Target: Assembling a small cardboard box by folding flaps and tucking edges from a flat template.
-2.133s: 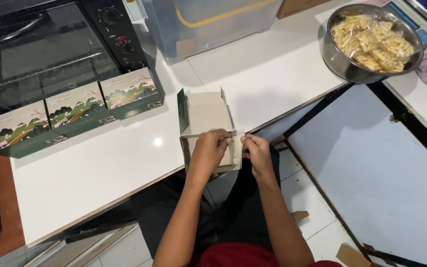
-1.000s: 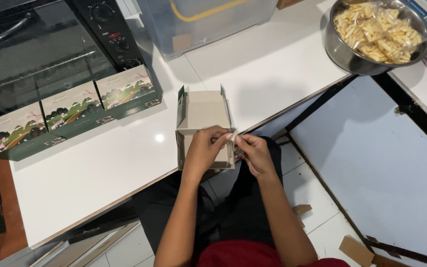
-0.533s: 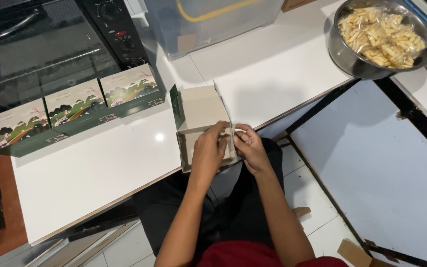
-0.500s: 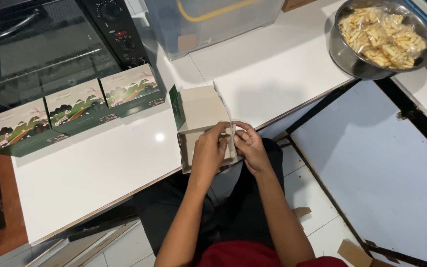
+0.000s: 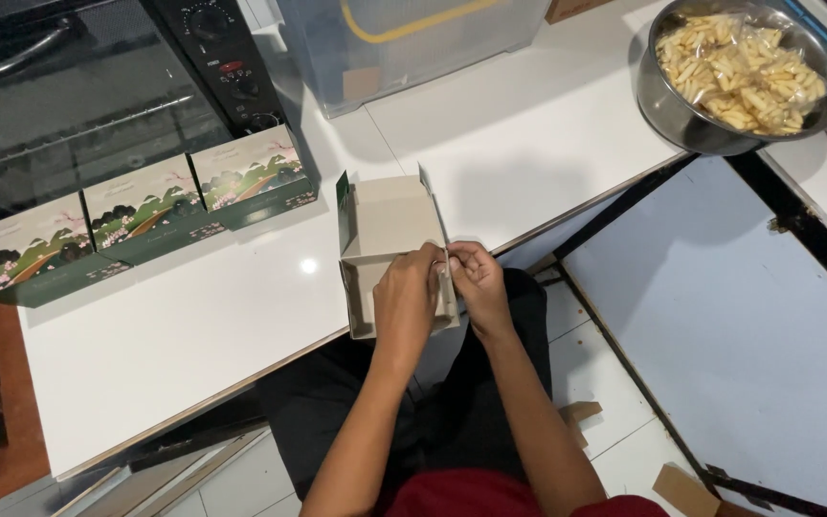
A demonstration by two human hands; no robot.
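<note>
Both hands closed on an unfolded cardboard box (image 5: 382, 222), plain grey-brown inside, green on the outer edge. Left hand (image 5: 407, 302): fingers curled over the box's near right wall, covering it. Right hand (image 5: 476, 278): fingertips pinched narrow on a flap at the same corner; exactly which flap is hard to tell, since the hands hide it. Box position: open side up, at the near edge of the white table (image 5: 193, 325), its front part overhanging toward the person's lap. Edges and room: bare white tabletop to the left and right of the box. Three closed boxes with green landscape print (image 5: 145, 215) stand in a row to the far left, against a black oven (image 5: 78, 86). Clear plastic bin (image 5: 413, 43) behind. Steel bowl of bagged pale snack sticks (image 5: 739, 72) far right, well apart.
</note>
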